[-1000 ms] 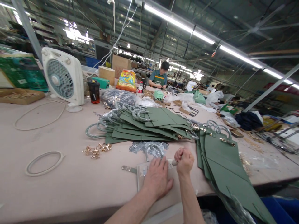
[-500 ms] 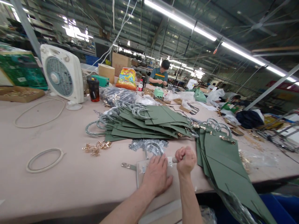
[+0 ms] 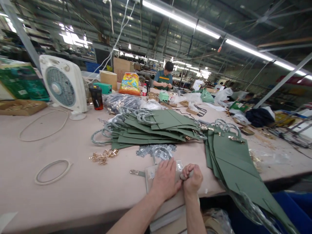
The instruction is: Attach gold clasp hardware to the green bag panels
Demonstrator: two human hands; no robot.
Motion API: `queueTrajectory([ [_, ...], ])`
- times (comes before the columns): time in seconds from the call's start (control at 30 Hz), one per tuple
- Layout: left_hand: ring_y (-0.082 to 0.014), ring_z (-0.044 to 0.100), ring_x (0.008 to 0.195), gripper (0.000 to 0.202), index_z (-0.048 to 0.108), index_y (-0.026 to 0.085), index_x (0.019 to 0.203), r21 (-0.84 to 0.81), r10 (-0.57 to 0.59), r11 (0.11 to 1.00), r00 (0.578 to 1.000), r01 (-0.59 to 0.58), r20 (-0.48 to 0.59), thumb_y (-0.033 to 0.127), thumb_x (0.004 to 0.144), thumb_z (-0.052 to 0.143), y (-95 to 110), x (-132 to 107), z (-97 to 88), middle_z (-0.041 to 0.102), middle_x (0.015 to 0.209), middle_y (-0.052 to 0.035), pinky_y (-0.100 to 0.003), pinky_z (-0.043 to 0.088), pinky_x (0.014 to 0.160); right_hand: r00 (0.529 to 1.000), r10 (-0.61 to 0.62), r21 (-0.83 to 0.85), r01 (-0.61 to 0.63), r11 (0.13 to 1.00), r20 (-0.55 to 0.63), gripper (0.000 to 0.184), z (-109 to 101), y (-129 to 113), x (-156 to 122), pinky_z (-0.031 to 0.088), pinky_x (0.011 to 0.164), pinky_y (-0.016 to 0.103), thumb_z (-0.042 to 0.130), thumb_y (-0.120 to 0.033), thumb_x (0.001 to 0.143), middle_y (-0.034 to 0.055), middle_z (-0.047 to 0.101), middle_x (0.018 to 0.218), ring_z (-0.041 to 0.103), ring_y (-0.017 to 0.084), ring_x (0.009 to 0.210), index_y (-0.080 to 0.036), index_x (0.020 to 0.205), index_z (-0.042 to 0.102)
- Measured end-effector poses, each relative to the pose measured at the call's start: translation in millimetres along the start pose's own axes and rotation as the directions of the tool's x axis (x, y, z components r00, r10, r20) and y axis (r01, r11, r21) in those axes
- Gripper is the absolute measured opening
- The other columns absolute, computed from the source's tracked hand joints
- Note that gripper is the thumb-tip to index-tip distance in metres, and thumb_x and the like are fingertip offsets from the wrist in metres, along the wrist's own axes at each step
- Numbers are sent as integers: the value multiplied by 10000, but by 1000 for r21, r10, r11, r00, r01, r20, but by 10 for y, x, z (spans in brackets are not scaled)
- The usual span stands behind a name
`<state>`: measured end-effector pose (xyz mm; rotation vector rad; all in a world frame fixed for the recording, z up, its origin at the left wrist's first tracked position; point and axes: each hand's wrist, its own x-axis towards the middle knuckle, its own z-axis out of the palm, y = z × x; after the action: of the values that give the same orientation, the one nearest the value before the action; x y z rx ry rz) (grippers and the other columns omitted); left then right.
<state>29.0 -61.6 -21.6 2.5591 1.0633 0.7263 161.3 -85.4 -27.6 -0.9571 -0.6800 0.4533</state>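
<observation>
My left hand point(image 3: 164, 178) lies flat, fingers stretched, on a light grey panel point(image 3: 149, 187) near the table's front edge. A small slotted metal plate point(image 3: 179, 166) shows on the panel beside its fingertips. Closed in a fist, my right hand point(image 3: 193, 178) grips a tool with a blunt, rounded greyish end point(image 3: 182, 176); the rest of it is hidden by the fingers. A green strap with a metal piece point(image 3: 136, 172) sticks out left of the panel. Just beyond lies a plastic-wrapped handle point(image 3: 162, 152) among grey metal plates point(image 3: 144, 151).
Stacked green bag panels point(image 3: 156, 128) with wrapped handles lie behind my hands; more green panels point(image 3: 234, 156) hang over the edge at right. Gold fittings point(image 3: 103, 157), a tape roll point(image 3: 36, 177) and a fan point(image 3: 63, 85) are at left. A person point(image 3: 163, 78) works across the table.
My right hand has come slightly down and nearer my left hand, uncovering more of the metal plate. My left hand stays flat on the panel. The whole view has shifted a little.
</observation>
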Motion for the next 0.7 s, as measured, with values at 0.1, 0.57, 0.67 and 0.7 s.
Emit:
queueTrajectory([
  [0.1, -344, 398, 1482, 788, 392, 128, 1544, -12, 32, 999, 999, -31, 40, 512, 900, 636, -28, -2, -88, 405, 1632, -178, -514, 282, 1252, 1000, 6, -17, -5, 1000, 28, 393, 17, 16, -8, 300, 422, 203, 511, -471, 999, -78, 428, 567, 383, 77, 431, -220, 698, 478],
  [0.57, -273, 558, 1282, 253, 735, 310, 1163, -126, -81, 989, 995, 74, -50, 305, 910, 725, -331, -221, -491, 671, 1347, -38, -487, 440, 1105, 1000, -3, -26, 4, 1000, 19, 394, 13, 15, -25, 289, 426, 199, 511, -478, 1003, -69, 449, 575, 384, 83, 448, -215, 711, 494],
  [0.67, -269, 569, 1261, 204, 756, 331, 1123, -121, -111, 987, 991, 102, -73, 328, 922, 722, -296, -228, -452, 684, 1337, -20, -484, 453, 1068, 1000, -7, -42, 7, 999, 17, 389, 16, 7, -21, 309, 433, 203, 507, -470, 1007, -70, 449, 579, 398, 85, 449, -215, 714, 499],
  [0.7, -267, 573, 1254, 197, 761, 333, 1117, -122, -116, 987, 990, 106, -80, 327, 925, 717, -295, -230, -449, 688, 1333, -17, -478, 461, 1056, 1000, -8, -51, 8, 999, 16, 385, 23, 1, -15, 308, 431, 204, 511, -469, 1006, -71, 448, 576, 399, 85, 445, -214, 717, 503],
])
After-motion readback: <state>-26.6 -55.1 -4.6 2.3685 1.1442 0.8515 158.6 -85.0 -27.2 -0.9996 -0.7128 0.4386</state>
